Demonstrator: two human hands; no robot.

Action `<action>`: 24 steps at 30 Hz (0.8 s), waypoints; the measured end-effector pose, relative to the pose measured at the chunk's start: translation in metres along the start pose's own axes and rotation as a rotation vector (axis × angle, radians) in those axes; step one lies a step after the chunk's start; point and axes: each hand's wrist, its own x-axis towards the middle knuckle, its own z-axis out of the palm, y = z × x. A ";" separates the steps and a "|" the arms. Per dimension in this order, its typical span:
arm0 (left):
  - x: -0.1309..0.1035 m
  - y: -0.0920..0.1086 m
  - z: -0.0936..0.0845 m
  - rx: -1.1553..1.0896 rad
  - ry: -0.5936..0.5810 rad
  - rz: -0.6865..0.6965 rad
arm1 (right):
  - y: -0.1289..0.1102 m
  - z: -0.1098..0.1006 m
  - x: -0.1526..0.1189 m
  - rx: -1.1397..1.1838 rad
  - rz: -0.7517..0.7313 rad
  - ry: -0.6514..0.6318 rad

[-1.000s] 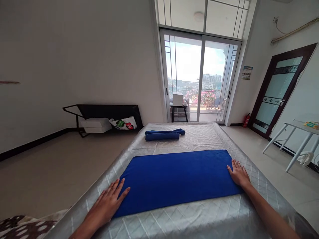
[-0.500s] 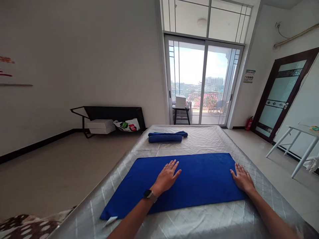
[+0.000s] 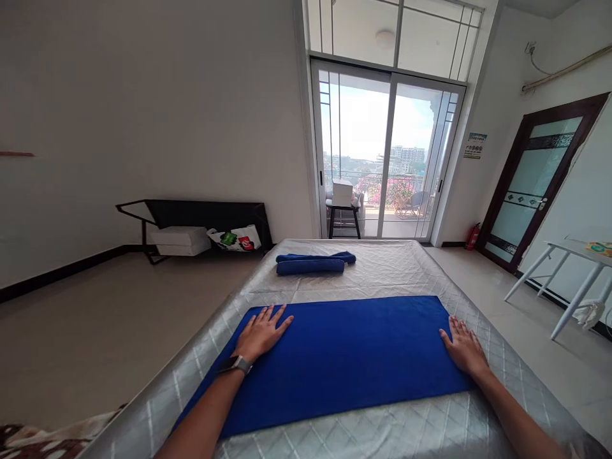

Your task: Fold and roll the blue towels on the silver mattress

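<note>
A blue towel (image 3: 354, 357) lies spread flat across a bed with a silver-grey quilted cover (image 3: 392, 421). My left hand (image 3: 262, 333), with a watch on its wrist, rests on the towel's far left part, fingers spread. At the towel's right edge, my right hand (image 3: 465, 347) lies palm down with its fingers stretched out. Neither hand grips anything. Farther back on the bed are rolled or folded blue towels (image 3: 310, 264). My left forearm hides the near left corner of the spread towel.
By the left wall, a black frame (image 3: 205, 213) stands behind white boxes (image 3: 174, 241) and a printed bag (image 3: 234, 238). A light table (image 3: 581, 248) is at the right. Brown-and-white patterned fabric (image 3: 52, 437) shows at the lower left.
My left hand has slid left across the towel, from near its middle to its left part. My right hand stays at the right edge. The view has shifted slightly.
</note>
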 end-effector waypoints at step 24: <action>0.004 -0.042 0.022 0.093 0.014 0.059 | -0.267 0.000 -0.006 0.221 -0.591 -0.159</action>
